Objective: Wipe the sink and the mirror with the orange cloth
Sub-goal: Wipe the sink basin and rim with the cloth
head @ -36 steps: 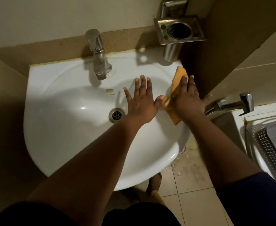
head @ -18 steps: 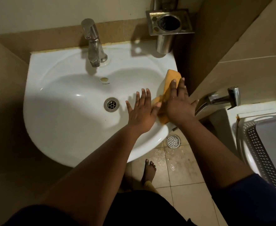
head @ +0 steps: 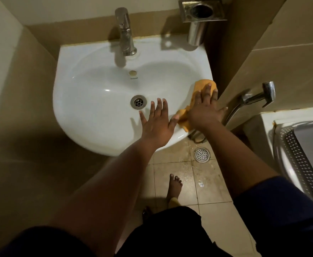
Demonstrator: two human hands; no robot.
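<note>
On the sink's (head: 96, 115) right rim, crumpled orange cloth (head: 201, 85) under flat right hand (head: 205, 110); left hand (head: 156, 125) splayed, empty.

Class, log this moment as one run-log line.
right hand: flat on orange cloth | left hand: open, empty | sink: right rim wiped

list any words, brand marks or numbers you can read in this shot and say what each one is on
Nothing here can be read.
Small dark mark, probably a brand, on the sink just below the overflow hole: too small and blurred to read.
Faucet, metal holder, orange cloth, basket: no text visible.
</note>
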